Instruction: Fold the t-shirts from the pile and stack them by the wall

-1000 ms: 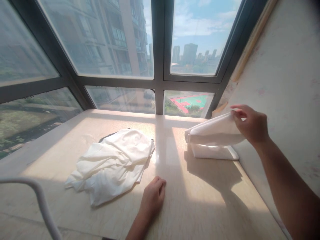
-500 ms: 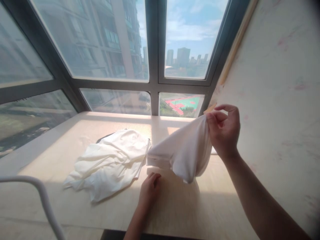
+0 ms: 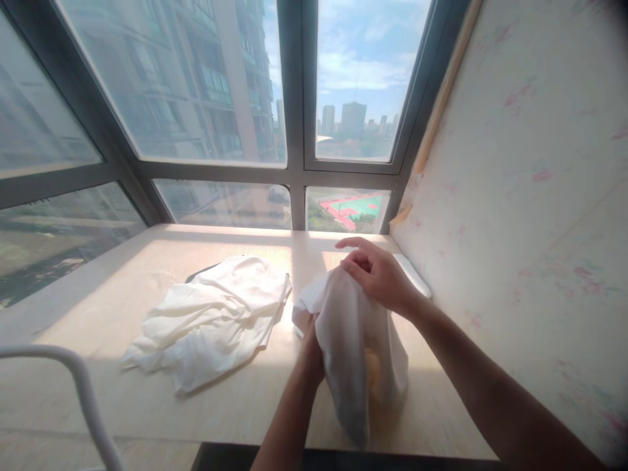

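A white cloth (image 3: 343, 340) hangs over the light wooden surface, its upper edge pinched between the fingers of my right hand (image 3: 375, 271). My right index finger points out to the left above the grip. My left hand (image 3: 313, 347) reaches up against the cloth's left side, and the fabric hides its fingers. Under the cloth's lower right part shows a blurred yellowish patch that I cannot make out. To the left lies a second, cream-white cloth (image 3: 210, 320), crumpled and spread flat, touched by neither hand.
The wooden surface (image 3: 98, 327) runs back to grey-framed windows. A white curved bar (image 3: 73, 373) stands at the near left. By the flower-patterned wall (image 3: 530, 229) lies a white rounded object (image 3: 412, 275). A dark strip (image 3: 235, 454) borders the front edge.
My right hand has moved left and down with the white cloth, which now hangs nearer to me. My left hand has risen from the surface to the cloth. The cream-white cloth lies unmoved.
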A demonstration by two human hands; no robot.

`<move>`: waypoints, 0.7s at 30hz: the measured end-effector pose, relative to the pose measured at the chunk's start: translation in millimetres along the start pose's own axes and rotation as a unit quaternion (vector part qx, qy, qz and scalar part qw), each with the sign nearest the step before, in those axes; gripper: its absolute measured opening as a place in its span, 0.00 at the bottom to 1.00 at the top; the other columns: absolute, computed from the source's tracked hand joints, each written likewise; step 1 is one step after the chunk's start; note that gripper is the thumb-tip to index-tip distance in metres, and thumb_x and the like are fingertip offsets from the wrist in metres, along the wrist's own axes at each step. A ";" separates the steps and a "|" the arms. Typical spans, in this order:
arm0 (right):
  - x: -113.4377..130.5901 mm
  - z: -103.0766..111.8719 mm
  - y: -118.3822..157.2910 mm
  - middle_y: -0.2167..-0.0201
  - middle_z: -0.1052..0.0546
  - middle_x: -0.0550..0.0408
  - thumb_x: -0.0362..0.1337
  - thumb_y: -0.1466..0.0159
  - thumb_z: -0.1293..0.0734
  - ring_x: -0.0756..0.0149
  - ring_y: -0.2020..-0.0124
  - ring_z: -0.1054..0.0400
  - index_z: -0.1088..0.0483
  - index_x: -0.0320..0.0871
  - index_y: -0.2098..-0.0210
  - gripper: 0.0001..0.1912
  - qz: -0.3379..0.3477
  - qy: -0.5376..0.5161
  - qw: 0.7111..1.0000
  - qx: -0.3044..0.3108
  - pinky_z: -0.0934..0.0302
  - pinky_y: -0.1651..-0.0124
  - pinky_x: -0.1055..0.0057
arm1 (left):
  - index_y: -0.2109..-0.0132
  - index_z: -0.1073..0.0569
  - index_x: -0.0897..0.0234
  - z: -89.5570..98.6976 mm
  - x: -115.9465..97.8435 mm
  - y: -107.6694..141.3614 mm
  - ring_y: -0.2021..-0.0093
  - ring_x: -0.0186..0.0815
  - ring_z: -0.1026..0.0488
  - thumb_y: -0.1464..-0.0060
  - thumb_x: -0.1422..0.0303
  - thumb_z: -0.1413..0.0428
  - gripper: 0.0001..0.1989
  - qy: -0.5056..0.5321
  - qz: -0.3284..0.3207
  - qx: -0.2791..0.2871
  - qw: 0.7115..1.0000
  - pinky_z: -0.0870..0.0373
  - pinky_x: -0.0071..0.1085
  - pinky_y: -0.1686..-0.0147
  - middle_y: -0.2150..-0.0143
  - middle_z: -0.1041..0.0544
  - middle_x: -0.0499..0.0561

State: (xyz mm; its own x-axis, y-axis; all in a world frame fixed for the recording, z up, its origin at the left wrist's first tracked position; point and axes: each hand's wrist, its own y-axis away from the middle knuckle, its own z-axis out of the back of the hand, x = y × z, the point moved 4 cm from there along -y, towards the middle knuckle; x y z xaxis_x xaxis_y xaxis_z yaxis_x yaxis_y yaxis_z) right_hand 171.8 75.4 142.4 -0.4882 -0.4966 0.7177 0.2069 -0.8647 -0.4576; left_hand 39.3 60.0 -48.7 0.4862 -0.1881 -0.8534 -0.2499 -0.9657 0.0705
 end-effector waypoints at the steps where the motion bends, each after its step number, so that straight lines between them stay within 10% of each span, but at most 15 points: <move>1: -8.5 -2.3 2.6 0.73 0.25 0.60 0.36 0.33 0.36 0.69 0.71 0.32 0.29 0.47 0.48 0.14 -0.016 0.026 0.999 0.016 0.39 0.64 0.72 | 0.39 0.30 0.64 -8.6 -15.2 -2.1 0.43 0.51 0.26 0.48 0.37 0.47 0.41 0.020 -0.004 0.022 1.000 0.28 0.47 0.45 0.48 0.21 0.61; 7: -42.3 4.8 10.8 0.72 0.22 0.59 0.36 0.36 0.35 0.67 0.71 0.30 0.27 0.45 0.47 0.18 -0.049 0.040 0.998 0.016 0.37 0.64 0.71 | 0.39 0.30 0.64 -28.5 -67.7 -10.3 0.46 0.49 0.25 0.55 0.56 0.31 0.38 -0.108 -0.068 0.031 0.991 0.28 0.42 0.46 0.49 0.21 0.59; 15: -13.2 63.7 2.6 0.70 0.19 0.57 0.40 0.35 0.33 0.67 0.72 0.27 0.27 0.45 0.49 0.16 0.012 0.060 0.978 -0.198 0.33 0.65 0.70 | 0.50 0.23 0.64 26.5 -113.2 7.3 0.55 0.43 0.22 0.50 0.52 0.36 0.25 -0.288 -0.098 -0.053 0.951 0.27 0.34 0.56 0.55 0.18 0.54; 18: 18.7 72.6 -7.9 0.69 0.19 0.57 0.39 0.34 0.33 0.67 0.71 0.27 0.26 0.46 0.49 0.15 0.071 0.093 0.974 -0.193 0.32 0.63 0.69 | 0.52 0.22 0.60 32.5 -162.9 20.8 0.60 0.41 0.23 0.50 0.51 0.36 0.23 -0.453 -0.201 -0.161 0.853 0.29 0.35 0.58 0.59 0.18 0.51; 21: 46.7 72.2 -17.7 0.69 0.20 0.58 0.39 0.34 0.33 0.67 0.71 0.27 0.26 0.47 0.49 0.14 0.097 0.091 0.976 -0.170 0.33 0.64 0.69 | 0.49 0.22 0.60 18.3 -206.6 40.9 0.64 0.40 0.26 0.46 0.53 0.39 0.22 -0.597 -0.336 -0.292 0.668 0.29 0.37 0.58 0.58 0.21 0.52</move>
State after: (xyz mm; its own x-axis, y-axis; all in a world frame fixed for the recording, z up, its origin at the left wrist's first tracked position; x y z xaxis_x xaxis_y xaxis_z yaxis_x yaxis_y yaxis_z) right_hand 206.6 62.1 221.8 -0.6174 -0.6003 0.5084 0.0322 -0.6650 -0.7462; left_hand -86.7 62.7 121.0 -0.7764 0.2632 -0.5727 0.2273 -0.7305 -0.6440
